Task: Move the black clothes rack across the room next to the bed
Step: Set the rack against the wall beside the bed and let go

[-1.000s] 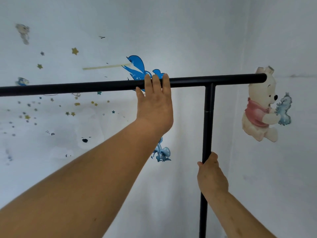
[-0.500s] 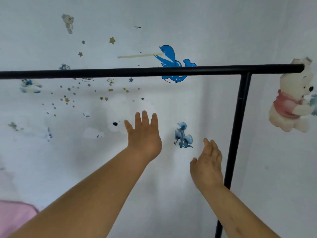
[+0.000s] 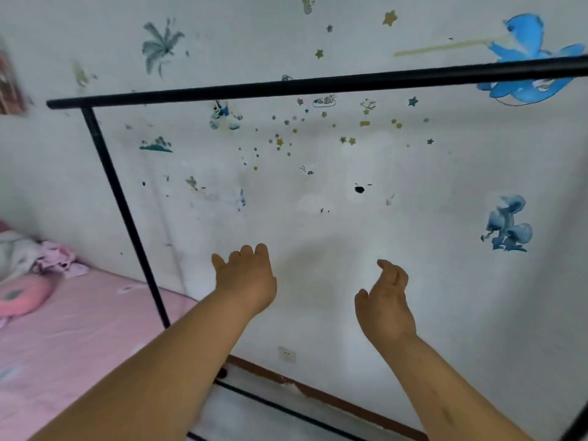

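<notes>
The black clothes rack (image 3: 318, 85) stands against the stickered wall, its top bar crossing the view from upper left to upper right. Its left post (image 3: 124, 214) drops down beside the bed (image 3: 79, 338), which has a pink sheet and fills the lower left. A thin bottom bar (image 3: 286, 409) runs along the floor. My left hand (image 3: 245, 276) hovers below the top bar, fingers apart, holding nothing. My right hand (image 3: 386, 300) hangs to its right, fingers loosely curled, also empty. Neither hand touches the rack.
A round pink cushion (image 3: 22, 296) and crumpled bedding (image 3: 38, 254) lie at the bed's far left. A wall socket (image 3: 286, 354) sits low on the white wall above a brown skirting board (image 3: 334, 399). Blue dolphin sticker (image 3: 525, 58) at upper right.
Both hands let go of the rack and dropped below the top bar. The view swung left, bringing the rack's left post and the bed into sight.
</notes>
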Demonstrator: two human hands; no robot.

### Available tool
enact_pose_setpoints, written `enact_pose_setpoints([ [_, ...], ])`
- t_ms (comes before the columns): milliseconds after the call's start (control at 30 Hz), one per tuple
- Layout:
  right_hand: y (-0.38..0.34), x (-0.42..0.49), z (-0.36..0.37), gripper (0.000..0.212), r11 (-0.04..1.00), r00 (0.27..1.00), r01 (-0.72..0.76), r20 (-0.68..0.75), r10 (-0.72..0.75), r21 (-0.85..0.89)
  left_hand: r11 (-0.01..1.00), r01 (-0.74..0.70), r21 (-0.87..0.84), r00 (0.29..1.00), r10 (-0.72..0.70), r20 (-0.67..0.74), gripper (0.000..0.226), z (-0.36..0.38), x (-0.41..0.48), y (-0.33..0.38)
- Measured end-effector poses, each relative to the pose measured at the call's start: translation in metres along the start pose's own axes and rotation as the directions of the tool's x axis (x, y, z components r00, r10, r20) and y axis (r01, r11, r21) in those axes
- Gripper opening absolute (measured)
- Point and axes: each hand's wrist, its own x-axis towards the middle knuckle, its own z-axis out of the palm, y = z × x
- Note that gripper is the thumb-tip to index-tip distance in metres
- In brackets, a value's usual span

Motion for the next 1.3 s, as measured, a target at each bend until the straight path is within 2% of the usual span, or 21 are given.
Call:
enact_pose_setpoints([
  [67,-0.025,-0.018,0.038,0.061,0.998,0.996,0.05,0.077,-0.047,-0.032,0.998,0.066,0.014,0.998,-0.066,0.011,0.048,0.013,-0.006,-0.05],
  [267,-0.095,-0.047,0.124,0.058,0.994,0.968,0.1,0.227,-0.108,0.046,0.974,0.226,0.003,0.973,-0.226,0.055,0.047,0.043,-0.013,-0.163],
  [433,-0.13,-0.049,0.178,0.057,0.986,0.945,0.137,0.287,-0.159,0.094,0.951,0.31,0.001,0.946,-0.309,0.093,0.043,0.069,-0.005,-0.209],
  [567,-0.166,-0.034,0.238,0.058,0.975,0.912,0.151,0.357,-0.202,0.165,0.909,0.406,-0.089,0.911,-0.395,0.122,0.052,0.087,0.027,-0.26],
  [733,-0.208,-0.004,0.301,0.056,0.96,0.866,0.233,0.415,-0.278,0.157,0.781,0.527,-0.334,0.849,-0.496,0.18,0.064,0.099,0.08,-0.326],
  [833,-0.23,0.02,0.33,0.057,0.962,0.853,0.223,0.447,-0.27,0.156,0.685,0.568,-0.456,0.816,-0.542,0.202,0.075,0.106,0.112,-0.357],
  [1067,-0.263,0.045,0.387,0.055,0.965,0.804,0.229,0.533,-0.263,0.13,0.5,0.56,-0.661,0.796,-0.547,0.26,0.084,0.137,0.175,-0.406],
  [1200,-0.275,0.055,0.414,0.052,0.971,0.819,0.212,0.522,-0.238,0.111,0.346,0.532,-0.773,0.779,-0.557,0.288,0.087,0.149,0.219,-0.43],
  [1300,-0.281,0.063,0.431,0.051,0.987,0.845,0.147,0.511,-0.159,0.064,0.301,0.501,-0.812,0.785,-0.552,0.28,0.087,0.159,0.256,-0.445],
])
